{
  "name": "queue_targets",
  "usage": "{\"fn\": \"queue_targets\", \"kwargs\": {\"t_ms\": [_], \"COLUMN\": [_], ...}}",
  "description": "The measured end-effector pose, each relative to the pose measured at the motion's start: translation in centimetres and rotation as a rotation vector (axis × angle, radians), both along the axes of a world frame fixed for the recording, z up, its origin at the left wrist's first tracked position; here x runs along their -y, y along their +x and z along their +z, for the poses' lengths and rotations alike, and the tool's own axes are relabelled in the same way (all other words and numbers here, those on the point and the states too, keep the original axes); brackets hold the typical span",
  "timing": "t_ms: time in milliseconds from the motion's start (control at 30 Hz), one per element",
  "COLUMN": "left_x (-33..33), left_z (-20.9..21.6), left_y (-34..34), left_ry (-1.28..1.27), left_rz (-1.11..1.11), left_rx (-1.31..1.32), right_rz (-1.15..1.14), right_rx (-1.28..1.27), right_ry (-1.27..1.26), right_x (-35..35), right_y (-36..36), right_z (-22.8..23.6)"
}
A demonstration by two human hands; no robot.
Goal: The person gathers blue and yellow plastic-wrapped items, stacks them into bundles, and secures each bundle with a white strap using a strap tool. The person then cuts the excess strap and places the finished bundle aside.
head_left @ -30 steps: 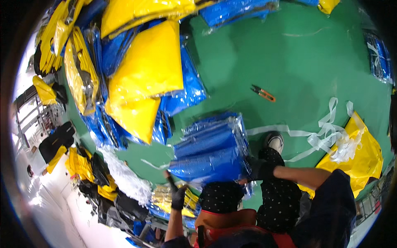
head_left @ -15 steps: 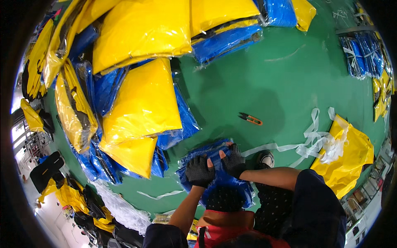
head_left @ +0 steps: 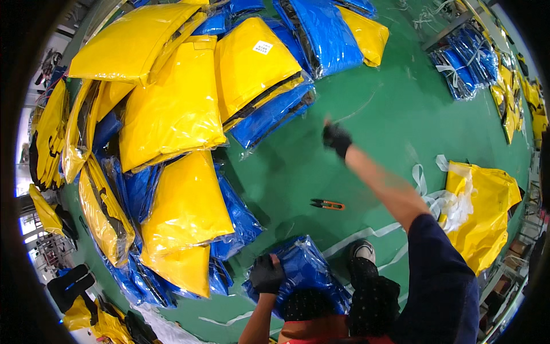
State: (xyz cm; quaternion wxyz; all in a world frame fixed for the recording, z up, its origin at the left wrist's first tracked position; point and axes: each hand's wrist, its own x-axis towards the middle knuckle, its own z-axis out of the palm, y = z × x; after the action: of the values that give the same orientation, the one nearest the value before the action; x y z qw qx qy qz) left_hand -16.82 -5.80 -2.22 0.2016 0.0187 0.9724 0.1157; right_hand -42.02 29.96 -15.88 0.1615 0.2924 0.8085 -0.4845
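Note:
A blue folded bundle in clear plastic (head_left: 306, 261) lies on the green floor close in front of me. My left hand (head_left: 267, 274), in a black fingerless glove, grips its left side, the bare thumb on top. Stretched far forward over the floor is my right hand (head_left: 337, 139), gloved the same way and blurred by motion; I cannot make out its fingers or anything in them. Orange-handled thread snips (head_left: 328, 204) lie between that hand and the bundle. A white strap (head_left: 361, 235) trails across the floor from beside the bundle to the right.
Plastic-wrapped yellow packages (head_left: 175, 103) and blue packages (head_left: 323, 37) are piled at the left and far side. On the right, a tangle of white strap (head_left: 455, 203) lies on a yellow sheet (head_left: 487, 229). Tied blue bundles (head_left: 467, 60) sit at the far right. My shoe (head_left: 363, 251) is beside the bundle.
My right hand has left the bundle and reached forward. My left hand stays on the bundle's left side. The view has shifted, so the floor things appear lower.

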Motion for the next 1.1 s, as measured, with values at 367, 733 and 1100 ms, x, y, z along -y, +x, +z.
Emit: {"fn": "queue_targets", "kwargs": {"t_ms": [367,733,1100], "left_x": [-5.8,-8.2,-0.8], "left_z": [-6.1,1.3,4.8], "left_y": [-30.9,-11.1,-7.0], "left_ry": [1.204,1.564,1.704], "left_rz": [0.693,0.993,1.204], "left_rx": [0.051,0.731,0.485], "right_rz": [0.132,-0.283,-0.681], "right_rx": [-0.423,-0.162,-0.32], "right_ry": [0.48,-0.93,-1.212], "right_x": [-4.3,-6.7,-7.0], "right_y": [-14.5,3.9,-15.5], "right_z": [6.5,10.9,4.9]}}
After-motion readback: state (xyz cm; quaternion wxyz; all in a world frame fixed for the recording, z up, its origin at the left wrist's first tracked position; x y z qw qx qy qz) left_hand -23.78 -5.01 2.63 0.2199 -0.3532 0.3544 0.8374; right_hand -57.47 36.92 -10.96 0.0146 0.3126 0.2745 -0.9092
